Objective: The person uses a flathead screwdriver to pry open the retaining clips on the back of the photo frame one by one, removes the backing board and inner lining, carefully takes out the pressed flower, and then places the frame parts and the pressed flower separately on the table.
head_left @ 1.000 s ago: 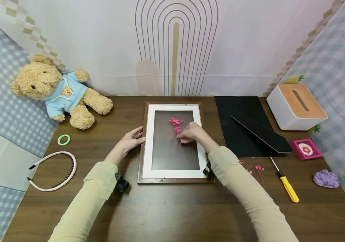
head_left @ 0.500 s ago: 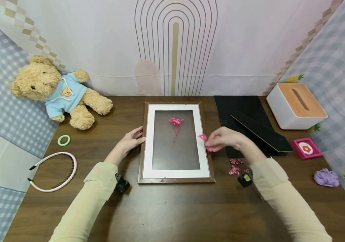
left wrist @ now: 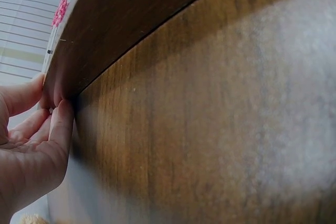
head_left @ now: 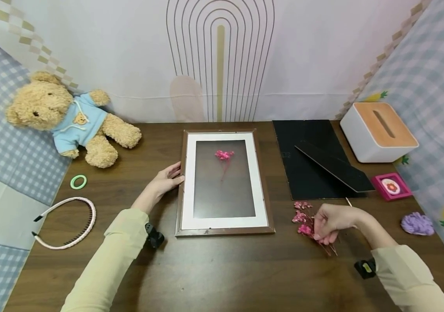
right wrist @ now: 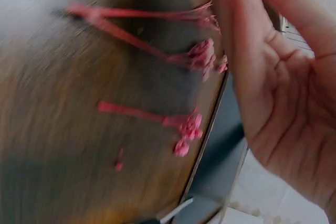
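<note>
A brown picture frame [head_left: 225, 232] with a white mat lies in the middle of the table. On its dark centre is a pink dried flower sprig [head_left: 224, 155]. My left hand [head_left: 163, 182] rests against the frame's left edge; in the left wrist view, thumb and fingertips touch its side wall [left wrist: 100, 30]. Right of the frame, my right hand [head_left: 335, 221] is low over several pink sprigs [head_left: 299, 216]. Thumb and fingers pinch a brighter pink sprig [head_left: 305, 229] among them. The right wrist view shows loose sprigs [right wrist: 190, 129] beside the palm; the fingertips are cut off there.
Behind the right hand lie a black backing board [head_left: 303, 173] and its raised stand flap [head_left: 335, 169]. A tissue box [head_left: 377, 134], pink box [head_left: 391, 186] and purple scrunchie [head_left: 417, 224] stand at right. At left are a teddy bear [head_left: 77, 117], green ring [head_left: 78, 182] and headband [head_left: 89, 221].
My right hand has carried a pink sprig from the frame rightward and down to the loose sprigs. One sprig stays on the frame. The left hand keeps its place at the frame's edge.
</note>
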The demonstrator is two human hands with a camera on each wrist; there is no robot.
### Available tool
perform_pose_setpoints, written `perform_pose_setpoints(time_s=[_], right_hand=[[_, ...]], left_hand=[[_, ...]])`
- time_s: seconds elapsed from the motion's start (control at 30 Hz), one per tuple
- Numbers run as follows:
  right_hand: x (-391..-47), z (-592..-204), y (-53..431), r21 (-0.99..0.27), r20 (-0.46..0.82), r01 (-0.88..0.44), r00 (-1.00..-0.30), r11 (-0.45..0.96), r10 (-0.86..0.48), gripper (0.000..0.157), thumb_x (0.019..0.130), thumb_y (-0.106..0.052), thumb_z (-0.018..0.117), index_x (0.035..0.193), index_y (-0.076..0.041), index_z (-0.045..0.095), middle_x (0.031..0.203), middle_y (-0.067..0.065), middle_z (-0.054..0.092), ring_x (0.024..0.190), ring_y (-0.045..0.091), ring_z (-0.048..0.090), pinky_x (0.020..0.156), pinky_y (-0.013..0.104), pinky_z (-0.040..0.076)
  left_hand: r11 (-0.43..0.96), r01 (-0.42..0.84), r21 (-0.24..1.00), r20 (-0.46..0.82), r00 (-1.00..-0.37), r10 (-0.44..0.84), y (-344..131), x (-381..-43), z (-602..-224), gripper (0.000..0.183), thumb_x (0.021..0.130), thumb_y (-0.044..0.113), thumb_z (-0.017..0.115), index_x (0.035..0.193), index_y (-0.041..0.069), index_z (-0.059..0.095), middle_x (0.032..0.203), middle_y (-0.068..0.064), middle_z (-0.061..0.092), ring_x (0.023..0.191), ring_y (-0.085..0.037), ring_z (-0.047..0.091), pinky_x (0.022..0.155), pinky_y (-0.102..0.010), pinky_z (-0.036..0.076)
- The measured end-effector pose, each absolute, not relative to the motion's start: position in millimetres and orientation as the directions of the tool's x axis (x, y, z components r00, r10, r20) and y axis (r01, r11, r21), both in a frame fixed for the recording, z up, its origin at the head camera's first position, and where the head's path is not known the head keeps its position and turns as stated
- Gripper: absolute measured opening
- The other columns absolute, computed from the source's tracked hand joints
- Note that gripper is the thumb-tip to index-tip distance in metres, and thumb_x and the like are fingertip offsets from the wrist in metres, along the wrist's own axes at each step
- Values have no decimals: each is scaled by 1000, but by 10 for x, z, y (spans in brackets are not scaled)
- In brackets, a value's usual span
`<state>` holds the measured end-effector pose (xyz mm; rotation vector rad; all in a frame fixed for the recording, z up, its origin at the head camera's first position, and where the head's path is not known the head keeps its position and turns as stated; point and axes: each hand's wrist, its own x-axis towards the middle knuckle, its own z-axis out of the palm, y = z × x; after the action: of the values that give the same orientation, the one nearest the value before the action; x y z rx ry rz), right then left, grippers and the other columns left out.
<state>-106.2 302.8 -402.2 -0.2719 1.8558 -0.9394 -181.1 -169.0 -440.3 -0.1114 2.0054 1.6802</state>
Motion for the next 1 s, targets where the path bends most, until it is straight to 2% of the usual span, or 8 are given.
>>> perform_pose_setpoints(time_s=[0.13,0.27,0.37,0.53,0.63,0.83,0.93,1.0], right_hand=[[-1144,-3915,3010,-652,-691,195,-551,733,-468,25,80,-19,72,77,5,68,64,5,67,55,6,63,53,22,55],[-1365,-3816,2800,-687,-608,147,-654,712,-451,29,83,-22,69,78,7,67,62,1,64,53,5,57,54,23,53],[-1539,-3812,2457,-744,-538,162,-721,648,-437,31,83,-20,69,87,10,67,65,0,67,57,5,60,59,25,56],[-1858,-3918,1726,-786,-495,280,-819,551,-290,35,82,-16,71,102,13,64,70,2,70,61,7,66,67,26,58],[-2055,-3994,1346,-769,-485,307,-851,560,-199,37,79,-19,74,101,11,66,61,-2,67,53,4,63,64,24,58],[-2267,-4089,855,-633,-458,299,-889,714,-33,37,72,-25,81,85,6,66,43,-3,55,39,4,55,50,21,53],[-2298,-4107,711,-586,-441,260,-897,767,-32,30,72,-20,81,81,1,63,42,-3,54,36,5,53,46,19,49],[-2311,-4117,668,-602,-463,264,-884,753,-61,23,73,-14,78,77,1,61,41,-4,53,35,3,52,44,18,48]], left_hand=[[224,-375,900,-426,-867,258,-1722,-1794,-4385,64,95,3,46,149,3,11,154,-21,17,145,-30,15,117,-42,21],[227,-375,899,-426,-868,255,-1733,-1788,-4376,64,95,3,46,149,3,11,154,-21,17,145,-30,15,117,-42,21],[227,-379,897,-430,-866,253,-1726,-1790,-4380,64,95,4,46,149,4,11,154,-21,17,145,-29,15,117,-42,21],[224,-377,899,-428,-865,261,-1705,-1801,-4377,65,95,4,46,149,3,11,154,-21,16,145,-30,14,117,-42,21],[224,-382,897,-432,-866,253,-1696,-1814,-4380,65,95,4,47,149,4,12,154,-21,16,145,-29,14,117,-41,21],[223,-386,895,-436,-864,254,-1653,-1807,-4397,64,95,6,48,149,6,14,154,-19,18,145,-28,16,117,-41,21],[224,-386,895,-435,-867,244,-1653,-1793,-4394,64,95,5,48,149,5,14,154,-19,19,145,-28,16,117,-41,21],[227,-382,896,-431,-871,236,-1665,-1787,-4387,64,95,5,47,149,5,14,154,-19,18,145,-29,16,117,-41,21]])
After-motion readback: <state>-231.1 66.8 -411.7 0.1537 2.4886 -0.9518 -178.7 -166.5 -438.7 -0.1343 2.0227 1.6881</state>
